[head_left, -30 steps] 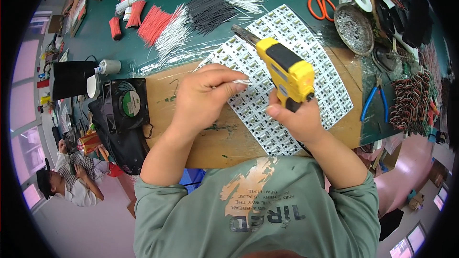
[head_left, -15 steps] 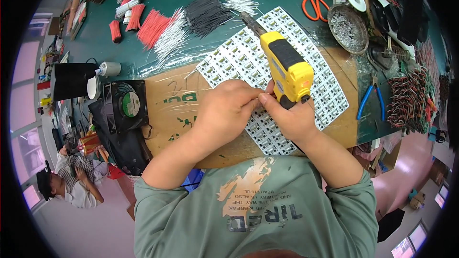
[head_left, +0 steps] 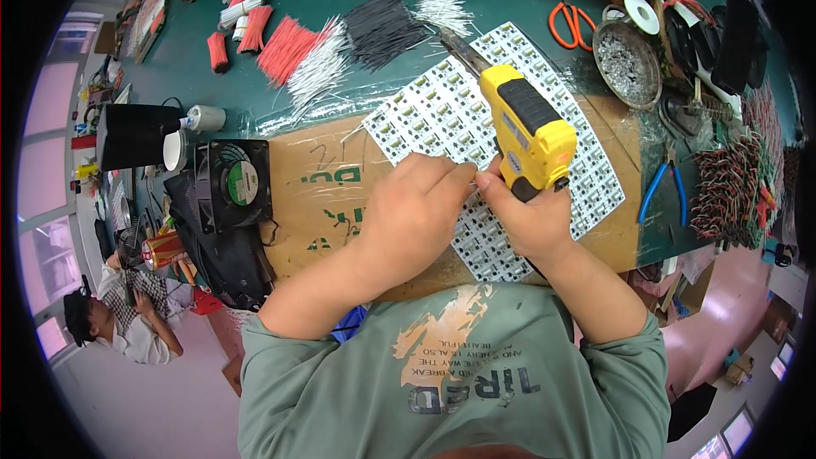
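My right hand (head_left: 534, 219) is wrapped round the handle of a yellow and black soldering gun (head_left: 537, 140), its dark tip pointing away to the upper left. Close by, my left hand (head_left: 412, 212) is closed, thumb and fingertips pinched beside my right thumb. What lies in that pinch is too small to make out. Beneath both hands lies a white sheet of many small circuit boards (head_left: 425, 106), partly hidden by them and the gun. Beyond the sheet are loose piles of white wires (head_left: 442, 2), black wires (head_left: 384, 27) and red wires (head_left: 286, 51).
Brown cardboard (head_left: 306, 195) covers the near tabletop. A black fan (head_left: 234, 184) stands at the left. To the right lie orange-handled scissors (head_left: 571, 25), a metal bowl (head_left: 627, 64), blue-handled pliers (head_left: 663, 191) and a bundle of wired parts (head_left: 731, 187). Another person (head_left: 127, 323) sits far left.
The whole view has shifted a little, so the table things appear lower and farther right. My hands keep nearly the same pose, and the soldering gun stays in my right hand.
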Demonstrator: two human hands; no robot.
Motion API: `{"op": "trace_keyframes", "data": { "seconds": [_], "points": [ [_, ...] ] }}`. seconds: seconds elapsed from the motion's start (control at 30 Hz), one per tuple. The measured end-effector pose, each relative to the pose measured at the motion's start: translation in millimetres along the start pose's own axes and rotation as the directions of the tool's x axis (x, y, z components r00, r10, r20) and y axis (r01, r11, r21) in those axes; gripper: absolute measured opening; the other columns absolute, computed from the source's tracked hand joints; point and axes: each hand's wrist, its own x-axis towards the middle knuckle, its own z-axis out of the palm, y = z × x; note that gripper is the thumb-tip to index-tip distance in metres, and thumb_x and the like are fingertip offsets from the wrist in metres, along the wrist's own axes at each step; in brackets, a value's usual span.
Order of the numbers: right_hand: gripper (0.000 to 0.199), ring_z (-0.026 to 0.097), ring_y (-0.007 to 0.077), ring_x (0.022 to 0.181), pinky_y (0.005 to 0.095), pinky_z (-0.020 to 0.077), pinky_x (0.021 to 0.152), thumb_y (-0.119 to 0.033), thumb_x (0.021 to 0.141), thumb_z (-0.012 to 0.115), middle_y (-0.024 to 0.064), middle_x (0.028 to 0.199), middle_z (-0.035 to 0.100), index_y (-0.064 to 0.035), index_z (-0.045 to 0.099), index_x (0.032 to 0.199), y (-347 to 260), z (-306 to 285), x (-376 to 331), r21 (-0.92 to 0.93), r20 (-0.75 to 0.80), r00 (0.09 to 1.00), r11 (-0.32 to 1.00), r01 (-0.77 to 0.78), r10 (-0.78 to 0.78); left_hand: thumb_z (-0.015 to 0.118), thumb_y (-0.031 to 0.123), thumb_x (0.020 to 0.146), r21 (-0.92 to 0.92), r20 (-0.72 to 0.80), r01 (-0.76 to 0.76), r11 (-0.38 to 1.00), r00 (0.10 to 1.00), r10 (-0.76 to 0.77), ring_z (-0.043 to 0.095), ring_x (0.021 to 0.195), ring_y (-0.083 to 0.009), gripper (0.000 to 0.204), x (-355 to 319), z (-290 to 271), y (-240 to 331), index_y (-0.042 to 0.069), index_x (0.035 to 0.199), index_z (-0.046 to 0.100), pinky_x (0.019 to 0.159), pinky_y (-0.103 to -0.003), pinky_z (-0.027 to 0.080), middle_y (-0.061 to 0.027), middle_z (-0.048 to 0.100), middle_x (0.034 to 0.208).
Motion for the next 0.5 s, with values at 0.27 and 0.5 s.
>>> {"op": "trace_keyframes", "data": {
  "seconds": [0.27,0.5],
  "points": [
    [0.014,0.056,0.0086,0.072,0.0258,0.047,0.067,-0.008,0.086,0.069,0.0014,0.082,0.061,-0.0026,0.059,0.095,-5,-3,3,-0.094,-0.045,0.997,0.993,-0.07,0.066,0.07,0.001,0.073,0.048,-0.055,-0.093,0.995,0.994,0.095,0.062,0.075,-0.0261,0.022,5,0,-18,0.005,0.096,0.068,0.065,-0.037,0.05,-0.0078,0.065,0.083],
    [0.019,0.055,0.009,0.075,0.0261,0.0466,0.069,-0.012,0.085,0.071,0.0007,0.082,0.06,-0.0029,0.06,0.097,-3,-13,4,0.142,-0.022,0.991,0.982,-0.126,0.13,0.067,0.007,0.081,0.136,-0.154,0.155,0.979,0.979,-0.133,0.063,0.078,-0.0309,0.011,32,-11,-86,0.004,0.09,0.071,0.07,-0.039,0.051,-0.0129,0.067,0.081]
  ]
}}
